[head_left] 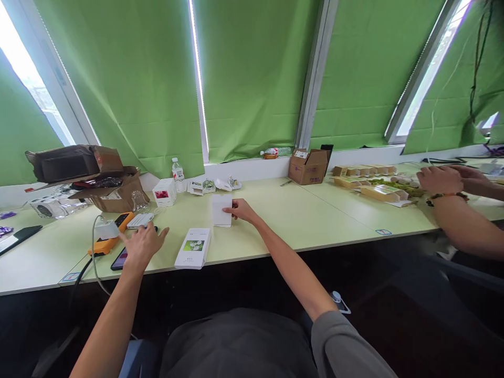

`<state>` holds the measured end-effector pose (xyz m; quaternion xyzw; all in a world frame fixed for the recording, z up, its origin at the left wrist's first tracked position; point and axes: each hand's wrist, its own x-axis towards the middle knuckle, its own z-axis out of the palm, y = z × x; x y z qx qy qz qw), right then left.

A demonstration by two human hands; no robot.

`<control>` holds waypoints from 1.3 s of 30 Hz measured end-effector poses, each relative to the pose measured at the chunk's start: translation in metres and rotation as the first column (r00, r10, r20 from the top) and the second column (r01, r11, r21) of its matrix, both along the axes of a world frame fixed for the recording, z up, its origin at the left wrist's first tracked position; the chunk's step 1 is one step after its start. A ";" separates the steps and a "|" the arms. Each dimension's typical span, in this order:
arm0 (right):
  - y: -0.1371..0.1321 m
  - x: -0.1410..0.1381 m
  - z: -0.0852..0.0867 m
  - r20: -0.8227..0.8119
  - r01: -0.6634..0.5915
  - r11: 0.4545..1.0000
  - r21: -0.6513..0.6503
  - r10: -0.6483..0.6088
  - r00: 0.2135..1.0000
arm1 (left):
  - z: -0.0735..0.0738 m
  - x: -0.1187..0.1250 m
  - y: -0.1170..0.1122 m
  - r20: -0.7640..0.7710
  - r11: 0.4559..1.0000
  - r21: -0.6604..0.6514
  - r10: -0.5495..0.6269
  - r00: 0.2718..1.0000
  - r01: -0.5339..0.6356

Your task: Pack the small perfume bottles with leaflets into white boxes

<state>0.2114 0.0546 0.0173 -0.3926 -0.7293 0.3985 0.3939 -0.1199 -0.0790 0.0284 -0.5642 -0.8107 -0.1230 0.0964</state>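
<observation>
My right hand [243,210] pinches the right edge of a folded white paper [221,211], which stands up from the table. In front of it lies a flat white box [193,248] with a green picture of white flowers, touching nothing of mine. Fingers spread, my left hand [144,244] hovers over the table beside a phone [119,259]. Just beyond its fingertips lies a small white item with printed lines [140,220]; whether they touch is unclear. A dark object is partly hidden behind that hand.
An orange power strip [103,247] with a cable lies at left. Behind stand cardboard boxes [112,194], a white cube box [165,192], a bottle [178,176] and a brown carton [309,167]. At right, another person's hands [441,181] work near yellowish boxes [380,193].
</observation>
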 end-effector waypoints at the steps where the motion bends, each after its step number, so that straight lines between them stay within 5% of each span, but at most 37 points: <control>1: 0.000 0.000 0.000 0.002 -0.001 1.000 0.001 0.001 1.000 | -0.001 0.001 0.001 0.015 0.993 -0.003 -0.119 0.993 0.119; 4: 0.001 0.000 -0.001 0.002 -0.008 1.000 0.005 0.008 1.000 | -0.004 0.004 0.005 0.119 0.846 -0.037 -0.525 0.843 0.532; 7: 0.000 0.000 0.000 0.002 -0.009 1.000 0.005 0.009 1.000 | -0.007 0.010 0.005 0.182 0.706 -0.060 -0.688 0.703 0.706; 17: -0.003 0.000 0.002 -0.003 0.003 1.000 -0.005 -0.003 1.000 | 0.007 0.029 -0.015 0.405 0.614 -0.185 -0.664 0.629 0.767; 24: -0.002 0.000 0.002 -0.001 -0.009 1.000 -0.007 0.009 1.000 | -0.005 0.041 -0.012 0.327 0.588 -0.263 -0.691 0.644 0.765; 31: -0.002 0.000 0.002 -0.009 -0.006 1.000 -0.001 0.006 1.000 | -0.021 0.053 -0.005 0.238 0.549 -0.161 -0.785 0.572 0.820; 39: 0.001 0.000 0.001 0.000 0.010 1.000 -0.020 -0.010 1.000 | -0.014 0.058 -0.014 0.305 0.554 -0.082 -0.777 0.550 0.828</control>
